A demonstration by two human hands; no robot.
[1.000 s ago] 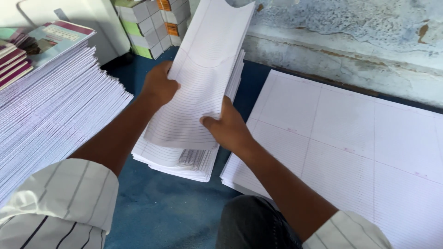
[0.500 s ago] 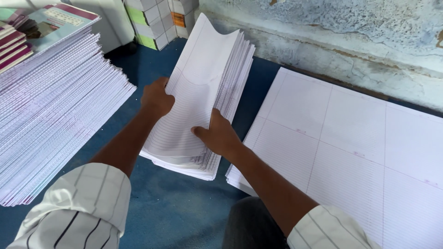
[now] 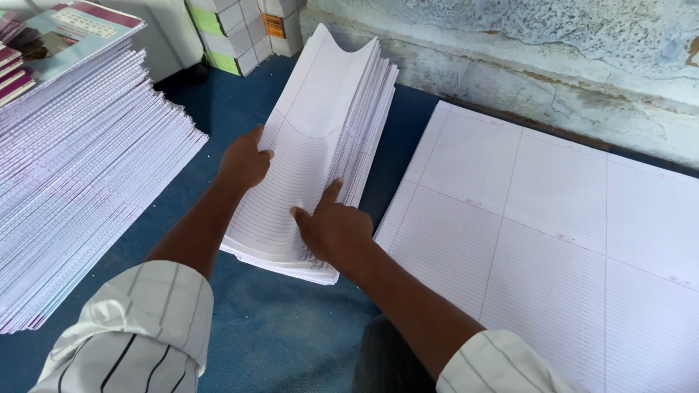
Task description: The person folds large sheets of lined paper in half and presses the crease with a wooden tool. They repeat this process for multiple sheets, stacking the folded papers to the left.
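Presently, both hands rest on a bundle of ruled sheets (image 3: 313,145) lying on the blue surface (image 3: 277,335) between a tall stack at the left and large flat sheets at the right. The left hand (image 3: 244,161) grips the bundle's left edge, fingers curled over the top page and thumb towards the side. The right hand (image 3: 333,229) presses on the lower right part of the bundle, thumb raised, fingers bent against the fanned page edges; whether it pinches any sheets cannot be told. The bundle's far end bows upward in a curve, and its right side shows the sheets stepped apart.

The fanned stack of ruled paper (image 3: 80,182) stands near the left arm, with coloured booklets (image 3: 51,36) on top. The large ruled sheets (image 3: 553,233) lie flat just beside the bundle, against the worn painted wall (image 3: 524,51). Small boxes (image 3: 233,33) are stacked at the far edge. Both forearms emerge from striped sleeves (image 3: 138,327).
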